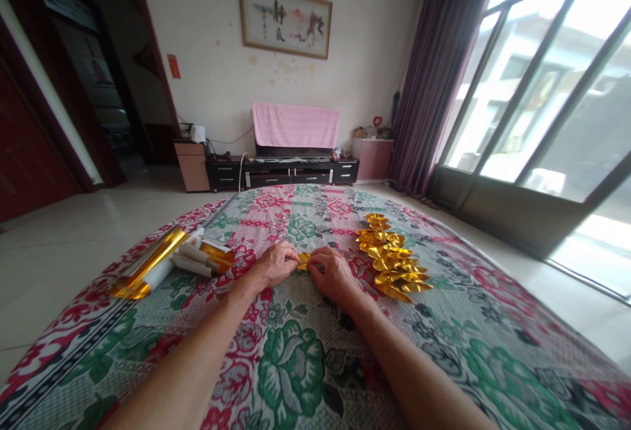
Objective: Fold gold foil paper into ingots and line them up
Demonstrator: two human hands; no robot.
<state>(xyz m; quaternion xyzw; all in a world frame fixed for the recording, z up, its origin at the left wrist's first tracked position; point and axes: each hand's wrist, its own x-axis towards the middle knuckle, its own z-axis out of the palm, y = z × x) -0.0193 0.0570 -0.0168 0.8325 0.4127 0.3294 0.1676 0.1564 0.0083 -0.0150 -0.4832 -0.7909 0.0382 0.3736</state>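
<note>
Between my two hands, just above the flowered tablecloth, is a small piece of gold foil paper. My left hand pinches its left side with the fingers closed. On the other side, my right hand is closed on the right edge, its fingers bent inward. Most of the piece is covered by my fingertips. To the right of my right hand lies a row of folded gold foil paper pieces. Left of my left hand are rolled sheets of gold foil paper with white backs.
The cloth-covered table has a rounded far edge. Beyond it stand a low black cabinet and a television under a pink towel. A purple curtain and glass doors are on the right. A dark doorway is at left.
</note>
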